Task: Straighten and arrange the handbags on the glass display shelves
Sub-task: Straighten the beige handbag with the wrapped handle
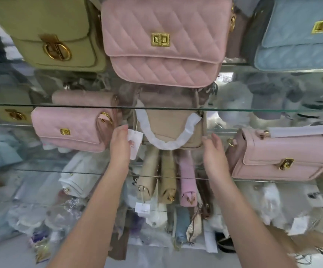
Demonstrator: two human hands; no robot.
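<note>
A beige handbag [171, 122] with a white paper-wrapped handle stands on the middle glass shelf [253, 110], straight ahead of me. My left hand [120, 146] reaches to the bag's left side with fingers straight, touching its white price tag [136, 139]. Just off the bag's right edge, my right hand [213, 151] is held with relaxed fingers and holds nothing. A pink quilted bag [69, 130] sits to the left and a smooth pink bag [280, 157] to the right. Above, a large pink quilted bag [164, 39] hangs over the shelf edge.
An olive bag [46, 31] and a blue quilted bag [300, 35] flank the upper pink one. Lower shelves hold several beige, pink and blue bags [168, 182] on end, plus plastic-wrapped items [60, 215]. Glass shelf edges cross the whole view.
</note>
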